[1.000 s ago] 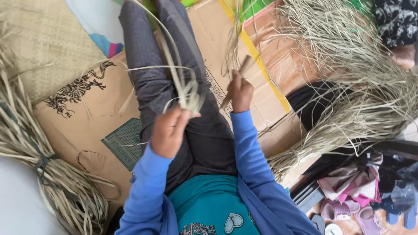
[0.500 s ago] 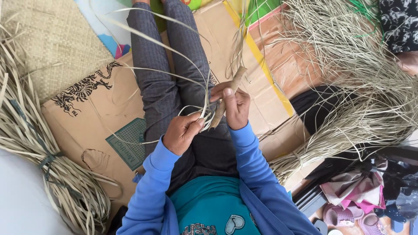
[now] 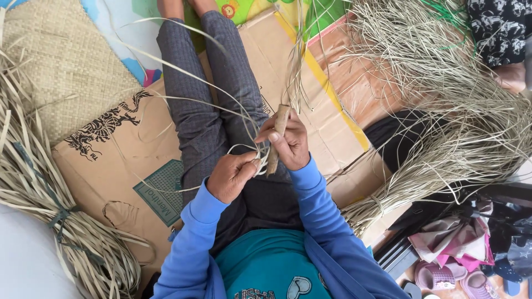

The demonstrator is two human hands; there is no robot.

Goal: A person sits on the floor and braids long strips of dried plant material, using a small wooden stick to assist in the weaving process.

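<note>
1. The loose heap of dried reed strips (image 3: 443,99) fills the right side of the floor, pale straw-coloured, thin and springy, fanned out within reach of the seated person.
2. A second lot, the tied bundle of wider strips (image 3: 50,210), lies along the left edge; a dark band cinches it so the flat, ribbon-like blades stay together.
3. The woven mat (image 3: 61,72) at upper left shows a tight checker weave, matte and tan.
4. Flattened cardboard (image 3: 116,160) is spread under the outstretched legs (image 3: 210,94), apparently as a clean seat over the colourful play mat (image 3: 138,22); it is brown, creased, printed in black, with a yellow tape line.
5. The legs wear grey knit trousers; the blue sleeves (image 3: 194,243) reach forward over the lap, so the work sits close to the body.
6. The right hand (image 3: 291,145) is closed around a short wooden stick-like tool (image 3: 277,138), brown and rough, held nearly upright over the lap, with the thumb pressed on it.
7. The left hand (image 3: 231,176) has its grip pinched tight on the thin strands (image 3: 244,133) just beside the tool's lower end; the two hands are nearly touching.
8. Those strands loop upward and outward in stiff curves across the trousers, with some rising past the tool towards the top edge.
9. Pink sandals (image 3: 443,277) and folded cloth lie at lower right.
</note>
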